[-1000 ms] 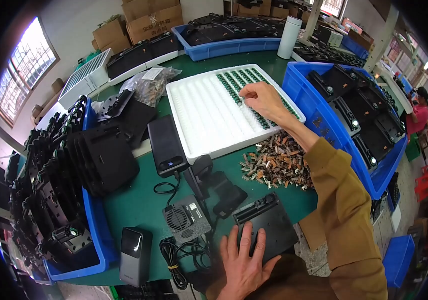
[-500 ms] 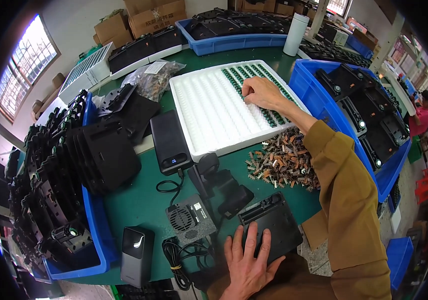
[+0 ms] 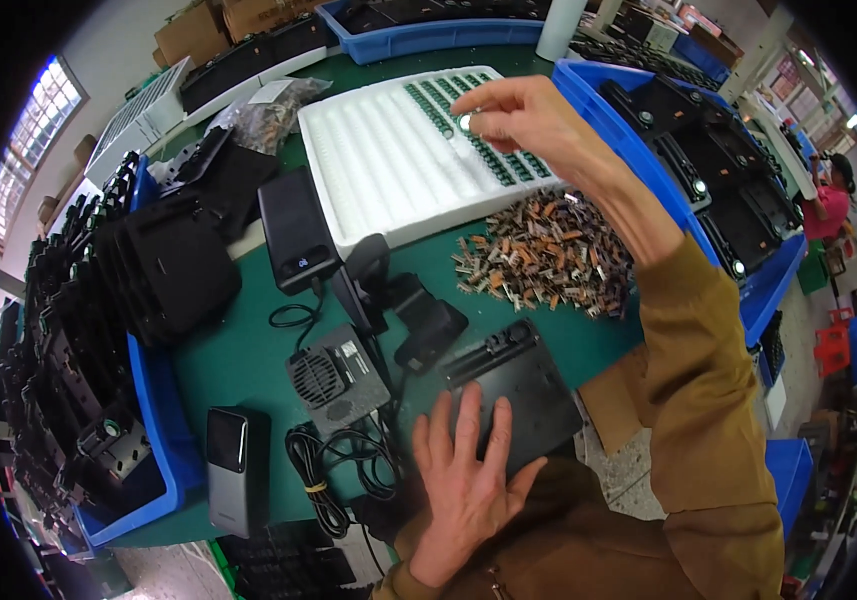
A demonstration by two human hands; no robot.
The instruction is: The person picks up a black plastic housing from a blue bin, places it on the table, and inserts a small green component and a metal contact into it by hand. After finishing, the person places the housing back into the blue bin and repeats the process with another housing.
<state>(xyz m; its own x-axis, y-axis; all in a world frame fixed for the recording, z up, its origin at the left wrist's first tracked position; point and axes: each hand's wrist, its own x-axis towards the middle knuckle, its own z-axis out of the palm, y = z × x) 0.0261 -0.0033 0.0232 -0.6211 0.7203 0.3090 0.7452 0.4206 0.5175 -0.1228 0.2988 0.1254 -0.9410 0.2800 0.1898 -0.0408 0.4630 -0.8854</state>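
fingers of the right hand (image 3: 523,115) pinch a small round green part (image 3: 465,122), lifted just above the white tray (image 3: 388,170) near its filled green rows (image 3: 478,135). the left hand (image 3: 468,480) lies flat, fingers spread, on a black plate (image 3: 518,390) at the near edge of the green counter (image 3: 248,350); it grips nothing, only presses the plate down. the two hands are well apart.

the step looks like a pick: one part taken from the tray, not yet brought to the plate. my guess is that the next move calls for carrying the part across the heap of brown and silver bits (image 3: 548,260) toward the plate, keeping the pinch tight since the part is tiny and would vanish among the clutter if dropped. the left hand should hold the plate steady so the part can be seated. where exactly it seats i cannot tell; the plate's ribbed top edge is the only feature that shows.

around this: a black stand (image 3: 368,280) and a small fan box (image 3: 333,375) with coiled cables (image 3: 338,470) sit between tray and plate. a dark power bank (image 3: 293,230) lies beside the tray. blue bins (image 3: 748,270) of black housings flank the counter on both sides.
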